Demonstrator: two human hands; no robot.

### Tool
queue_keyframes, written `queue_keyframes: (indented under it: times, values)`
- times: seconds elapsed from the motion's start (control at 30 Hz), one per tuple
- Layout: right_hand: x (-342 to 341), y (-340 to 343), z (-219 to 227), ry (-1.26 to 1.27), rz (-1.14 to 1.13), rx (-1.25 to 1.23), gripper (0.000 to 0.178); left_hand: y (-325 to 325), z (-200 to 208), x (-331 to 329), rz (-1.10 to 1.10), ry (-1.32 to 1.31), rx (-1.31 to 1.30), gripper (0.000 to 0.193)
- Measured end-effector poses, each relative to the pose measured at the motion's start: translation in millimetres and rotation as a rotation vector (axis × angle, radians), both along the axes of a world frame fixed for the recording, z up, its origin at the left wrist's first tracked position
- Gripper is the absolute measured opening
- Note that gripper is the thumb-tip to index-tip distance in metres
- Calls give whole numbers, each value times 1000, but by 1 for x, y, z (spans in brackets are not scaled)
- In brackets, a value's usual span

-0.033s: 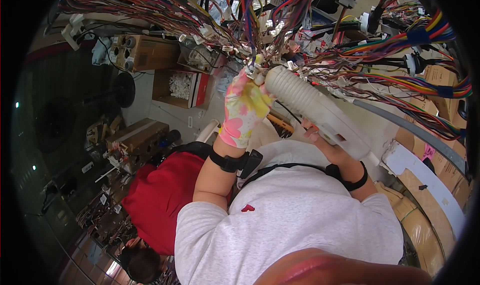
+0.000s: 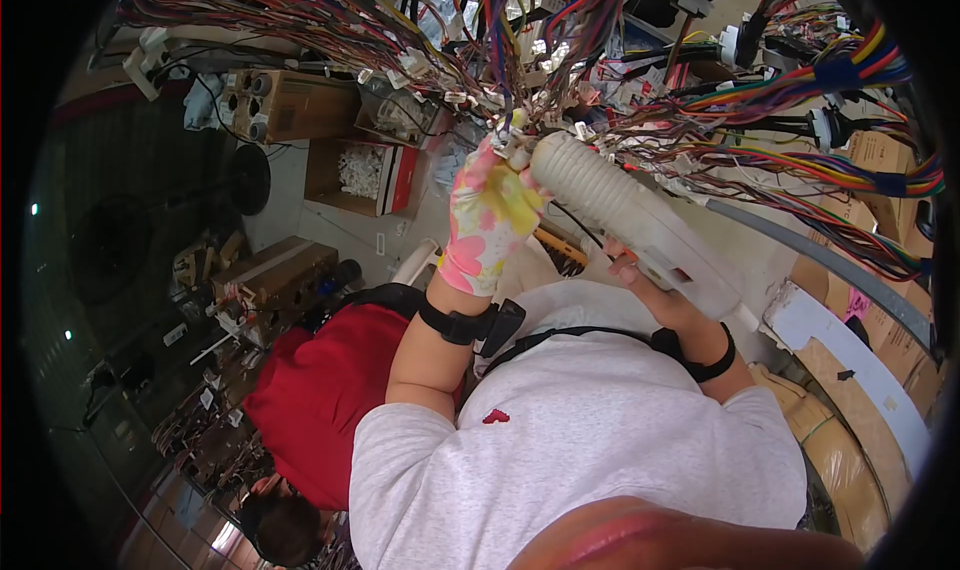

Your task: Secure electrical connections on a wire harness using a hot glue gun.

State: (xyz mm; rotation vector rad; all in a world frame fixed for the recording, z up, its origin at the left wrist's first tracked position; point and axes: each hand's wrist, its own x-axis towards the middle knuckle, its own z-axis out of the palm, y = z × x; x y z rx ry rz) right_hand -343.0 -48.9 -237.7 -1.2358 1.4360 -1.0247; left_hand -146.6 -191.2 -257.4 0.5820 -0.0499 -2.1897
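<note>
My left hand (image 2: 487, 210) wears a white glove with pink and yellow flowers. Its fingers are closed around a white wire connector (image 2: 515, 150) at the end of a wire bundle; the fingertips partly hide it. My right hand (image 2: 645, 282), bare, grips an off-white hot glue gun (image 2: 640, 220) from below. The ribbed front of the gun points up and left, close beside the gloved fingers. Whether its tip touches the connector, I cannot tell.
Bundles of coloured wires (image 2: 780, 95) hang across the top and right. At left stand an open box of small white parts (image 2: 362, 170) and cardboard boxes (image 2: 300, 107). A person in red (image 2: 320, 400) is close by on the left. A grey tube (image 2: 820, 245) runs along the right.
</note>
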Motion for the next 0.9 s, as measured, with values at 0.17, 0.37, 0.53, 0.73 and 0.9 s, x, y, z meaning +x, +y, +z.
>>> queue_keyframes:
  times: [0.17, 0.37, 0.53, 0.73, 0.9]
  values:
    - [-1, -2, 0, 14, 74, -10, 24, 2, 2, -2, 31, -44, 12, 26]
    - [-2, 0, -7, -139, 79, 67, 18, 2, 1, -4, 33, -107, 17, 26]
    - [-2, -2, 0, -57, 115, 55, 18, 3, -21, 7, 17, -80, -35, 50]
    - [0, -2, 5, -113, 91, 54, 19, 3, -23, 8, -6, -72, -118, 48]
    - [4, -1, 2, -74, -1, -4, 21, 6, -16, 4, 9, -286, -289, 47]
